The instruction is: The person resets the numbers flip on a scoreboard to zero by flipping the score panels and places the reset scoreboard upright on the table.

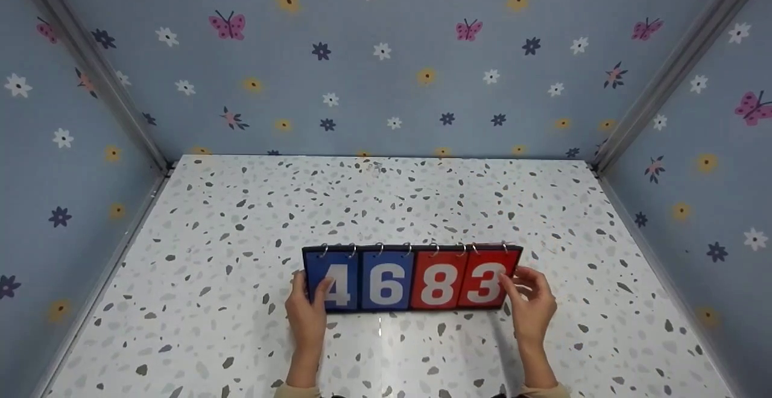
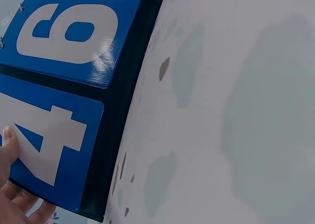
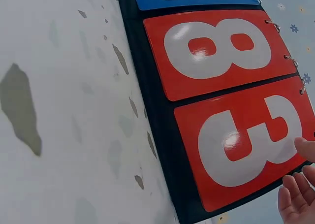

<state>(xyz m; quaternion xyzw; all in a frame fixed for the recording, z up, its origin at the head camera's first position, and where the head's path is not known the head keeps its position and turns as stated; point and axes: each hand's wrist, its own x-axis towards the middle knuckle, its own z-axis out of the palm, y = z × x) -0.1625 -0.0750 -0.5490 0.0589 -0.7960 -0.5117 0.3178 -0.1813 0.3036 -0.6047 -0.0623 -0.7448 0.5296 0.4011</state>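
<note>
A flip scoreboard [image 1: 412, 303] stands over the speckled table, its number cards hung on metal rings along the top. Blue cards [image 2: 74, 42] read 4 and 6, and red cards [image 3: 216, 51] read 8 and 3. My left hand [image 1: 306, 313] grips the board's left end, thumb on the front over the 4 and fingers behind. At the opposite end my right hand [image 1: 532, 304] pinches the edge, its thumb lying on the 3 card. In both wrist views the board's dark lower border shows beside the white surface.
The white speckled table [image 1: 386, 205] spreads out around the board. Blue panels with flowers and butterflies form a back wall [image 1: 386, 72], a left wall [image 1: 54, 175] and a right wall [image 1: 711, 193]. Grey metal posts [image 1: 108, 78] line the corners.
</note>
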